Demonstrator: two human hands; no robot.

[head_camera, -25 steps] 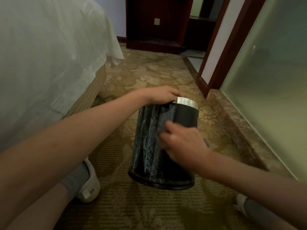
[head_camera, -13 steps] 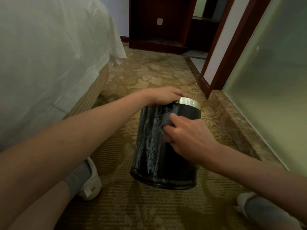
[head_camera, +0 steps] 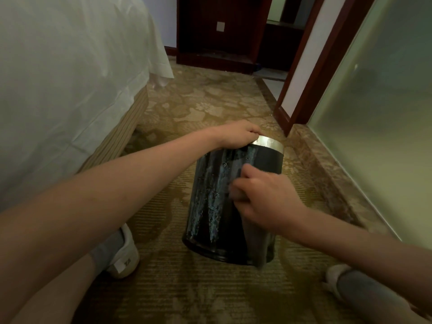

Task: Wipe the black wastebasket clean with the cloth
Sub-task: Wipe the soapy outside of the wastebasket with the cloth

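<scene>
Wastebasket [head_camera: 210, 206], black glossy cylinder: likely light, stiff, slippery. Left hand [head_camera: 238, 136] grips its silver rim [head_camera: 271, 145]; right hand [head_camera: 264, 202] clutches dark grey cloth [head_camera: 257, 244].

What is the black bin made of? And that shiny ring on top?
The wastebasket looks like glossy plastic or coated metal: its streaked side reflects light. The ring at its top looks like polished metal, silvery and mirror-bright. Neither is certain.
</scene>
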